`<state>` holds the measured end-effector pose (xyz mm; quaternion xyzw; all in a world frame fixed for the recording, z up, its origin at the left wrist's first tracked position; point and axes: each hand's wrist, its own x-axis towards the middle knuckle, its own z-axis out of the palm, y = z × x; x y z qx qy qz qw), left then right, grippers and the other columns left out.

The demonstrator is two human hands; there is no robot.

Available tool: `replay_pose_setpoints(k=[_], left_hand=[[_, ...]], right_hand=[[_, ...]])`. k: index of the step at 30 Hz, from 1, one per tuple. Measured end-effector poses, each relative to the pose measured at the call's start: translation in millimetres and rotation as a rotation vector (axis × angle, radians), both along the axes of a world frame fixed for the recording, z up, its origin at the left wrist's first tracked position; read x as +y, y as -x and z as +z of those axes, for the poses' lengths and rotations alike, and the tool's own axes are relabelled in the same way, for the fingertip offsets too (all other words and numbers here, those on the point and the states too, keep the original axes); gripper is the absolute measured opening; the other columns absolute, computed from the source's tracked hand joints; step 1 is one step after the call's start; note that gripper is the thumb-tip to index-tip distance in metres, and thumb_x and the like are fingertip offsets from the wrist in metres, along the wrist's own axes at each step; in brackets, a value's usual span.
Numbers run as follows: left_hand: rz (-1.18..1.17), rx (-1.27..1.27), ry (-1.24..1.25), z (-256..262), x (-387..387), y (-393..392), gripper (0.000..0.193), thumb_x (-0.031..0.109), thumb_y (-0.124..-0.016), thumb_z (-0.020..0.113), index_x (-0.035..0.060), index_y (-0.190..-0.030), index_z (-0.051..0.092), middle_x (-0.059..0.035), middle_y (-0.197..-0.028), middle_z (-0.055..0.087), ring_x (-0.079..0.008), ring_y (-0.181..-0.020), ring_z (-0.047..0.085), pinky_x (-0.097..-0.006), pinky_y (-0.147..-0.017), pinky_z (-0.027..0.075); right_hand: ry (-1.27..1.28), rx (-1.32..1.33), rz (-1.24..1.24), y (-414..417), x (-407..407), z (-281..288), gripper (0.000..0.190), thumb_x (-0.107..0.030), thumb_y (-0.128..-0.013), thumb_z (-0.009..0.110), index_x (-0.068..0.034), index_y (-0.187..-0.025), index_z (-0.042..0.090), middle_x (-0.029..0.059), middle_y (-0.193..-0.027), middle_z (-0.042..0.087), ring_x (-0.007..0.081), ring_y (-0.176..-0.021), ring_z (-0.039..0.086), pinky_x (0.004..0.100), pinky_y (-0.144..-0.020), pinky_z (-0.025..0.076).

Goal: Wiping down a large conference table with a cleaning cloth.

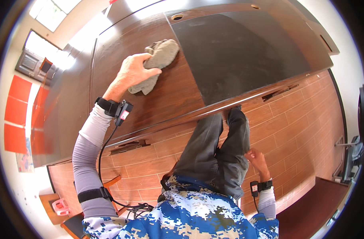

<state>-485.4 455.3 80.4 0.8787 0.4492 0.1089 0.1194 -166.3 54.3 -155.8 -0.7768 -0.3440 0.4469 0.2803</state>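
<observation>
My left hand [135, 69] grips a crumpled grey-brown cloth [165, 54] on the glossy dark wooden desk [176, 86]. The cloth lies left of the seam where a black inset panel [235, 53] begins, and part of it hangs out below my thumb. My right hand [256, 159] is down beside my right thigh, over the tiled floor, with its fingers curled; nothing shows in it. Both wrists carry black straps with small devices, and a cable runs up my left arm.
Two round cable holes [177, 17] pierce the desk's far side. Wood-look tiles [289, 125] cover the floor. A dark red surface [313, 206] stands at lower right, a black-seated chair [75, 225] and a pink stool [61, 207] at lower left. Loose cable [140, 207] gathers by my left side.
</observation>
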Motion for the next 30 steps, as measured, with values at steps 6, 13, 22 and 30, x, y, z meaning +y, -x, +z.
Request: replay_pose_setpoints(k=[6, 13, 22, 30], left_hand=[[-0.348, -0.095, -0.076, -15, -31, -77, 0.05, 0.027, -0.066, 0.078, 0.0004, -0.106, 0.064, -0.0199, -0.098, 0.066, -0.0324, -0.092, 0.064, -0.037, -0.082, 0.049], [-0.594, -0.138, 0.086, -19, -63, -105, 0.055, 0.023, -0.069, 0.077, 0.0014, -0.116, 0.059, -0.0177, -0.119, 0.06, -0.0326, -0.11, 0.057, -0.0375, -0.094, 0.045], [-0.317, -0.16, 0.074, 8, -90, 30, 0.06, 0.015, -0.07, 0.077, 0.0022, -0.124, 0.054, -0.0166, -0.133, 0.051, -0.0319, -0.121, 0.05, -0.0384, -0.102, 0.04], [0.471, -0.296, -0.027, -31, -170, 211, 0.049, 0.012, -0.076, 0.074, -0.0014, -0.12, 0.057, -0.0167, -0.129, 0.056, -0.0285, -0.121, 0.052, -0.0373, -0.103, 0.038]], right_hand=[[-0.232, -0.173, -0.03, -11, 37, 52, 0.017, -0.017, -0.08, 0.07, -0.001, -0.084, 0.065, 0.0063, -0.068, 0.064, 0.0132, -0.064, 0.06, 0.0283, -0.061, 0.048], [-0.633, -0.422, -0.12, -10, 76, 127, 0.015, -0.005, -0.077, 0.071, -0.003, -0.09, 0.064, 0.0073, -0.084, 0.065, 0.0153, -0.069, 0.059, 0.0294, -0.066, 0.048], [-0.945, -0.694, 0.215, 32, 173, 207, 0.053, -0.01, -0.067, 0.079, -0.008, -0.117, 0.06, 0.0128, -0.124, 0.055, 0.0291, -0.118, 0.051, 0.0368, -0.094, 0.045], [-0.783, -0.858, 0.66, 53, 248, 214, 0.069, -0.02, -0.059, 0.082, -0.012, -0.123, 0.057, 0.0144, -0.133, 0.05, 0.0342, -0.127, 0.042, 0.0448, -0.103, 0.037]])
